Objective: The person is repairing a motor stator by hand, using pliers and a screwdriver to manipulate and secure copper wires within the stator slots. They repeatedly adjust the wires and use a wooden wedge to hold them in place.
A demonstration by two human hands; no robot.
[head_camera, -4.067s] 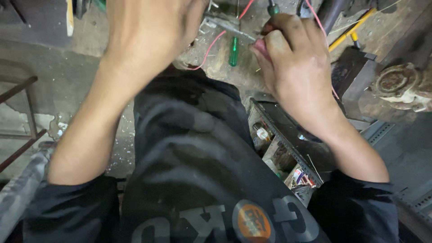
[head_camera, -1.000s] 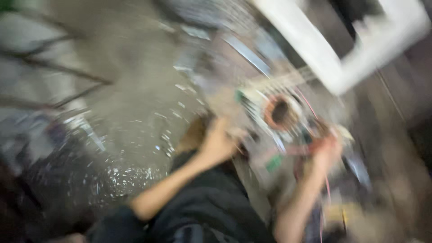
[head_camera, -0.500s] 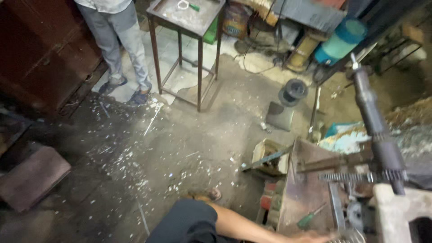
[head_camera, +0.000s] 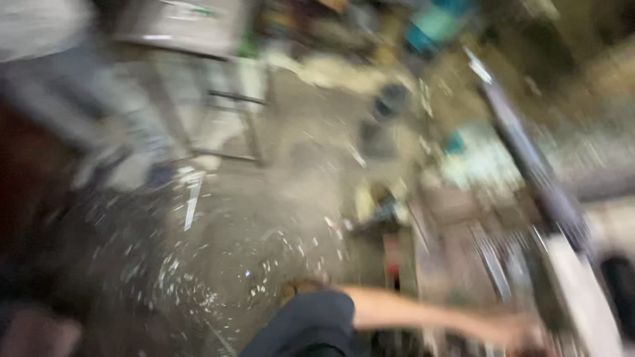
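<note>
The whole view is smeared by motion. One bare forearm point(head_camera: 423, 314) reaches from a dark garment point(head_camera: 311, 324) at the bottom edge toward the lower right. It looks like my left arm. My left hand point(head_camera: 522, 330) is a blur beside a metal bench point(head_camera: 463, 251) and a pale block point(head_camera: 582, 297). Whether its fingers hold anything cannot be made out. My right hand is out of sight. A long dark metal shaft point(head_camera: 529, 165) slants down across the right side above the hand.
Another person's legs in grey trousers point(head_camera: 112, 132) stand at the upper left beside a metal-framed stand point(head_camera: 218, 99). The concrete floor point(head_camera: 218, 264) is strewn with white flecks. A dark round part point(head_camera: 390, 102) and a teal container point(head_camera: 430, 26) lie farther back.
The camera has swung away from the close work with both hands to the floor and workshop at the side. Only one arm remains in view, and the picture has blurred since half a second ago.
</note>
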